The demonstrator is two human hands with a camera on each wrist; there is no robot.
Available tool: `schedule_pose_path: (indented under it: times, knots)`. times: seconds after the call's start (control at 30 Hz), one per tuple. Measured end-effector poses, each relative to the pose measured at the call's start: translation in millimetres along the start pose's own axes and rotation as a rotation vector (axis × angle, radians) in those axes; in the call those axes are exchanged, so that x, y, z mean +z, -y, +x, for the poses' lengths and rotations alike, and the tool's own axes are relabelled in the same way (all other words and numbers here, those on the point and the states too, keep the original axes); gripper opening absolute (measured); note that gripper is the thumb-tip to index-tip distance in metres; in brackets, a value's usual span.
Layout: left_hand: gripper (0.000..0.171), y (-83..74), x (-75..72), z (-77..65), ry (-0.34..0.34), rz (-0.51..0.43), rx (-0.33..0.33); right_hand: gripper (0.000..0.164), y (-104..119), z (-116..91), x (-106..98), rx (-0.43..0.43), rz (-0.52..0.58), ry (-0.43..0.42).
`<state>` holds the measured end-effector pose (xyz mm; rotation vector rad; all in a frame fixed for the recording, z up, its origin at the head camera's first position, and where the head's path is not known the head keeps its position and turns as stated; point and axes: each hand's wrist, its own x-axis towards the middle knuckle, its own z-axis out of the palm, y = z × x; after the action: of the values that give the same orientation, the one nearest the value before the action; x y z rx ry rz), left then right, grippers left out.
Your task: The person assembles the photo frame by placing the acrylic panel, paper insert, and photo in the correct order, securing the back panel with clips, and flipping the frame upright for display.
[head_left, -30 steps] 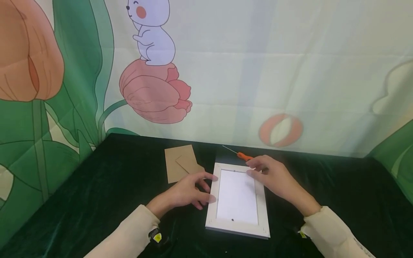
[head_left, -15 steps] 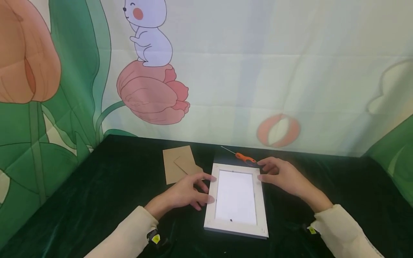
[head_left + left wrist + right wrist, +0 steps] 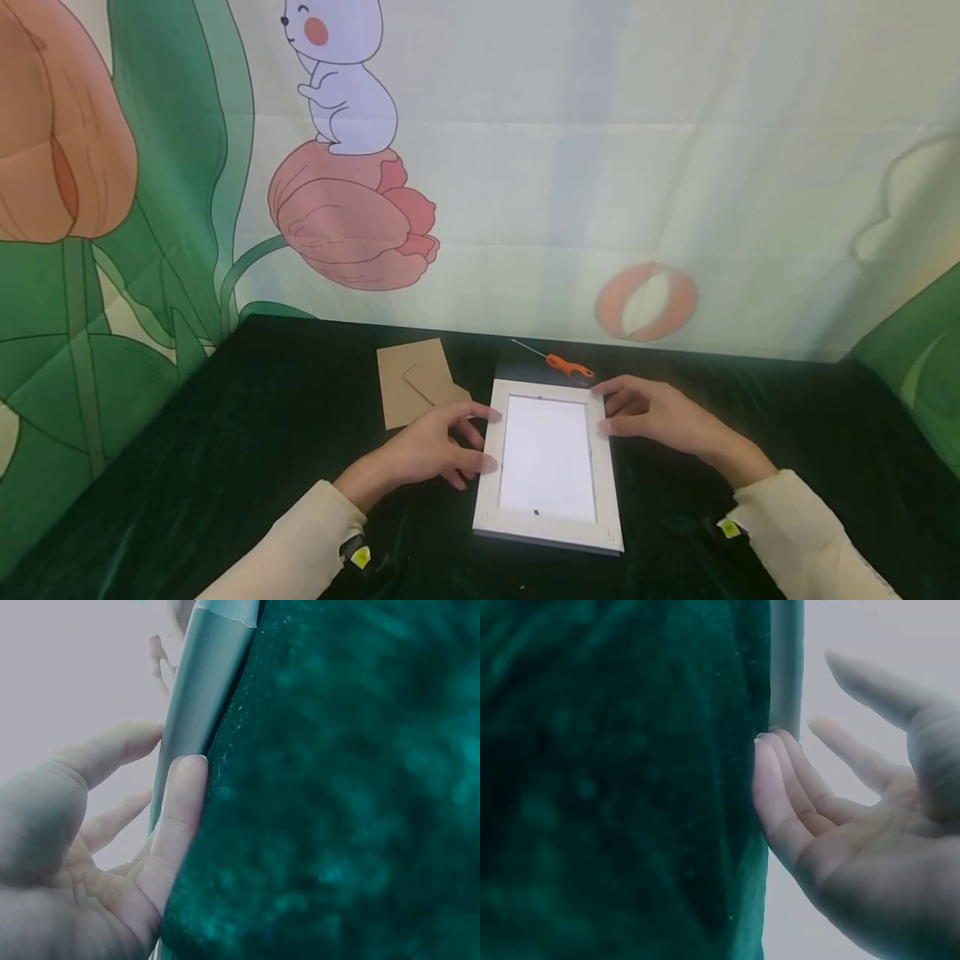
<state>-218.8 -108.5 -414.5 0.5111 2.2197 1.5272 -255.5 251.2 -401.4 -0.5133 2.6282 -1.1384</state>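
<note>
A white picture frame (image 3: 545,535) lies on the dark green cloth, with a white sheet (image 3: 547,458) filling its opening. My left hand (image 3: 431,446) holds its left edge, thumb and index fingertip on the border. In the left wrist view, the lower fingers (image 3: 184,795) lie against the frame's side. At the upper right corner my right hand (image 3: 663,412) holds the other edge, thumb on the border. Its lower fingers (image 3: 772,776) press the side in the right wrist view. Small dark tabs show at the opening's top and bottom.
Brown boards (image 3: 408,400) lie overlapping behind my left hand. An orange-handled screwdriver (image 3: 568,365) lies beyond the frame's top edge, next to a dark flat sheet (image 3: 517,362). A printed curtain (image 3: 510,192) hangs along the table's back edge.
My right hand has moved off the opening's upper right corner, out to the right, then slightly down onto the frame's right edge. The left hand keeps its place on the left edge.
</note>
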Motion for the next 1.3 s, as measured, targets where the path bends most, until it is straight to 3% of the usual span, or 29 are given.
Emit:
schedule_pose_path:
  times: [1.0,1.3]
  knots:
    - [0.064,-0.2,0.8,1.0,0.003,0.010,0.002,0.053,-12.2,3.4,3.1,-0.002,0.017,-0.015]
    - [0.062,-4.7,-1.5,-2.0,0.012,0.050,-0.007,0.053,-12.9,4.2,4.7,-0.005,0.026,-0.016]
